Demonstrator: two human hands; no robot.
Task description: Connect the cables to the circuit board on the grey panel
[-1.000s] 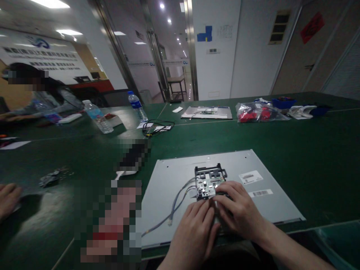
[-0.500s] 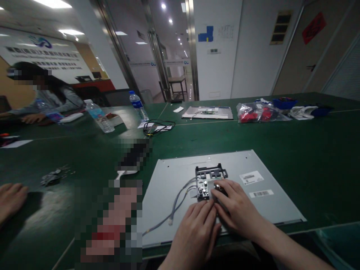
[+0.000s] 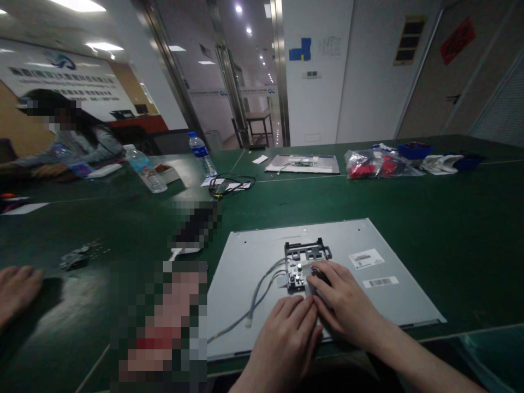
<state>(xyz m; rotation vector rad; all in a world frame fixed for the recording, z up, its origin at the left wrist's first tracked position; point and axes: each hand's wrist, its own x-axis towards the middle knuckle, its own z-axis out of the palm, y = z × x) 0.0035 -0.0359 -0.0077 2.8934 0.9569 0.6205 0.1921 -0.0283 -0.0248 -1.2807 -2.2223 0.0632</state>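
A flat silver-grey metal panel (image 3: pixel 254 256), which looks like the back of a display, lies before me. On its middle sits a black bracket (image 3: pixel 323 244) with a small silver part and grey cables (image 3: pixel 257 292) leading left. My right hand (image 3: pixel 346 297) rests over the bracket's lower right, fingers curled round a dark shiny piece (image 3: pixel 321 275) mostly hidden beneath them. Close below the bracket, my left hand (image 3: pixel 286 333) has its fingers bent and pressed together, fingertips meeting the right hand's. Whatever the left fingers grip is hidden.
To the left are a pixelated phone-like object (image 3: pixel 194 226), small scraps (image 3: pixel 76 257) and another person's hand (image 3: pixel 18 292). Farther back stand water bottles (image 3: pixel 145 169), coiled black cable (image 3: pixel 231 185), a second panel (image 3: pixel 282 164) and a plastic bag with red items (image 3: pixel 376 164). Another person sits back left.
My left hand's fingers have shifted slightly down and right, away from the bracket's lower edge. The right hand, panel and cables look unchanged.
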